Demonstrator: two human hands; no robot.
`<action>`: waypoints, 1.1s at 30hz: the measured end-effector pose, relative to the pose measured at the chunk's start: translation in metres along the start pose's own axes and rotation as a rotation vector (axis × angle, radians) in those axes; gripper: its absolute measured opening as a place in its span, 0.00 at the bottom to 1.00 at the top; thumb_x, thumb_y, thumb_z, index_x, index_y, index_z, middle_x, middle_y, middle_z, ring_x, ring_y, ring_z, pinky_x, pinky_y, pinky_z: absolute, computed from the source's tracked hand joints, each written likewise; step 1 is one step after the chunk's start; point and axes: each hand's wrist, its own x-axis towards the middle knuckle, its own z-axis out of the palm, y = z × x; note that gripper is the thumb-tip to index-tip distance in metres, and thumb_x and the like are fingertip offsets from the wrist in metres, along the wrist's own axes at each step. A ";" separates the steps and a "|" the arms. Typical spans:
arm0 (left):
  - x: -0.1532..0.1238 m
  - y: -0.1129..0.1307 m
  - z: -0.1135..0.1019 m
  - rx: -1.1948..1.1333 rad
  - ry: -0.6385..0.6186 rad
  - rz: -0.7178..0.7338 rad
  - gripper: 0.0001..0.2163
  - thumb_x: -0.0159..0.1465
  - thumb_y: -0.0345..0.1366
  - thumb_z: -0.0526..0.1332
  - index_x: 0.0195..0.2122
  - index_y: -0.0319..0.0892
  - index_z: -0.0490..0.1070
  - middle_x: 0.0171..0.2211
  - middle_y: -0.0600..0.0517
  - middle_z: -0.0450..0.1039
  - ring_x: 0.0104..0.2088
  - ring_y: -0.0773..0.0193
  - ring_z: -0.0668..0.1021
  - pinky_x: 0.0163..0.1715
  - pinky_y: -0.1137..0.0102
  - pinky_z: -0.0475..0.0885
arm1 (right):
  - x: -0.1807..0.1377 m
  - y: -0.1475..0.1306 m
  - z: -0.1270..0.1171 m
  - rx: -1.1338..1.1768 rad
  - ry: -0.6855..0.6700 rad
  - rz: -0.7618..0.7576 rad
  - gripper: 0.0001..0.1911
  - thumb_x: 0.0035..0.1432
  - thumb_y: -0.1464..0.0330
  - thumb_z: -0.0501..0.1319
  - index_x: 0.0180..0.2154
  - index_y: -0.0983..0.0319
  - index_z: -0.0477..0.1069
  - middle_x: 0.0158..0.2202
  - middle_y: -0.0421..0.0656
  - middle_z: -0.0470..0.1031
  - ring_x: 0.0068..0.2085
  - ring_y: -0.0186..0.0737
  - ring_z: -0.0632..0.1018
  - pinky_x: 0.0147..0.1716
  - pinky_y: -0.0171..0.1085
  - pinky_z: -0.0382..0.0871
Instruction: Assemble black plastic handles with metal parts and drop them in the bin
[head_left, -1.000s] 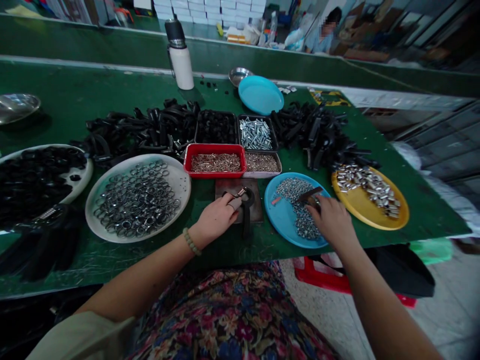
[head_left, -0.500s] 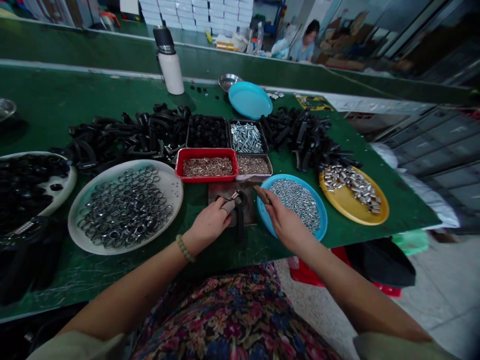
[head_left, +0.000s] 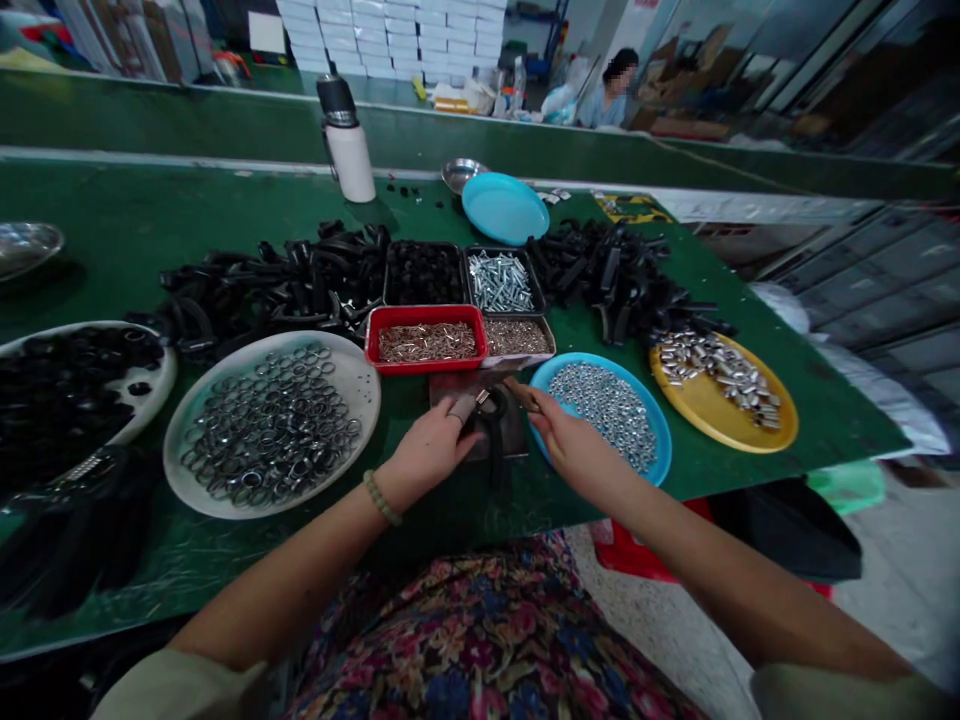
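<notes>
Swung over from the blue tray (head_left: 663,440), the right hand (head_left: 576,438) gripped a flat tool (head_left: 520,392) beside a black ringed part (head_left: 495,445) on a metal plate (head_left: 515,438), where what the left hand (head_left: 427,442) grasped was unclear.

Your left hand (head_left: 431,445) has fingers at the black ringed part (head_left: 496,450) on the metal plate (head_left: 515,437); grip unclear. Your right hand (head_left: 577,440) pinches a flat brownish tool (head_left: 520,392), tip by the ring. White plate (head_left: 361,368) of rings left, red tray (head_left: 429,367) far, blue plate (head_left: 661,457) of small metal parts right.
</notes>
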 end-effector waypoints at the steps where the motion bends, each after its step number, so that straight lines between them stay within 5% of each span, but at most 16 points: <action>1: 0.008 -0.004 -0.009 -0.016 0.080 -0.012 0.17 0.67 0.40 0.53 0.56 0.41 0.63 0.45 0.45 0.69 0.44 0.58 0.74 0.47 0.65 0.70 | -0.005 -0.002 0.001 0.041 0.046 -0.014 0.23 0.67 0.65 0.44 0.61 0.60 0.56 0.48 0.50 0.76 0.45 0.47 0.79 0.40 0.41 0.72; 4: 0.055 -0.010 -0.031 0.050 0.278 -0.028 0.17 0.69 0.39 0.49 0.54 0.39 0.67 0.48 0.43 0.69 0.49 0.55 0.71 0.51 0.60 0.65 | -0.016 -0.004 0.008 0.052 -0.015 0.003 0.23 0.67 0.64 0.44 0.60 0.63 0.57 0.45 0.53 0.77 0.43 0.49 0.80 0.40 0.43 0.72; 7: 0.121 -0.001 -0.029 0.195 0.101 0.079 0.12 0.67 0.35 0.52 0.43 0.40 0.75 0.46 0.42 0.72 0.49 0.51 0.71 0.49 0.56 0.63 | -0.020 0.001 0.017 0.020 -0.124 0.065 0.23 0.66 0.64 0.44 0.59 0.64 0.60 0.42 0.53 0.79 0.38 0.51 0.81 0.36 0.44 0.73; 10: 0.171 0.017 -0.011 0.255 -0.067 0.119 0.11 0.64 0.27 0.54 0.36 0.38 0.77 0.41 0.42 0.75 0.47 0.53 0.73 0.48 0.55 0.60 | -0.022 0.008 0.016 0.073 0.096 0.107 0.23 0.66 0.62 0.43 0.59 0.63 0.60 0.47 0.53 0.77 0.42 0.49 0.80 0.39 0.44 0.73; 13: 0.191 0.027 0.004 0.261 -0.091 0.103 0.11 0.63 0.25 0.54 0.32 0.35 0.77 0.37 0.40 0.77 0.43 0.54 0.75 0.47 0.54 0.60 | -0.029 0.019 0.010 0.117 0.252 0.193 0.24 0.66 0.59 0.43 0.57 0.65 0.61 0.42 0.54 0.78 0.37 0.49 0.80 0.36 0.44 0.73; 18: 0.196 0.022 0.002 0.224 -0.053 0.106 0.11 0.64 0.27 0.54 0.35 0.35 0.77 0.39 0.40 0.76 0.44 0.53 0.75 0.46 0.58 0.64 | -0.037 0.037 0.006 0.166 0.296 0.288 0.27 0.66 0.56 0.43 0.57 0.65 0.61 0.32 0.50 0.78 0.28 0.46 0.79 0.29 0.41 0.71; 23: 0.177 0.018 -0.006 0.141 0.021 0.090 0.12 0.66 0.29 0.51 0.44 0.37 0.74 0.40 0.43 0.75 0.41 0.59 0.76 0.44 0.66 0.68 | -0.036 0.041 0.010 0.217 0.309 0.276 0.28 0.65 0.54 0.44 0.56 0.66 0.62 0.31 0.50 0.78 0.28 0.45 0.78 0.28 0.41 0.71; 29: 0.067 0.009 0.001 -0.324 0.148 0.114 0.08 0.66 0.36 0.56 0.40 0.42 0.73 0.37 0.52 0.75 0.39 0.64 0.76 0.45 0.69 0.70 | -0.038 0.037 0.014 0.285 0.282 0.244 0.25 0.66 0.57 0.45 0.56 0.64 0.63 0.32 0.49 0.78 0.29 0.45 0.78 0.31 0.40 0.71; 33: 0.024 0.006 0.017 -0.243 0.179 0.087 0.11 0.68 0.38 0.53 0.40 0.41 0.74 0.41 0.49 0.71 0.41 0.63 0.74 0.47 0.68 0.70 | -0.034 0.032 0.017 0.281 0.264 0.232 0.26 0.66 0.57 0.46 0.56 0.65 0.63 0.35 0.50 0.77 0.32 0.46 0.78 0.34 0.42 0.71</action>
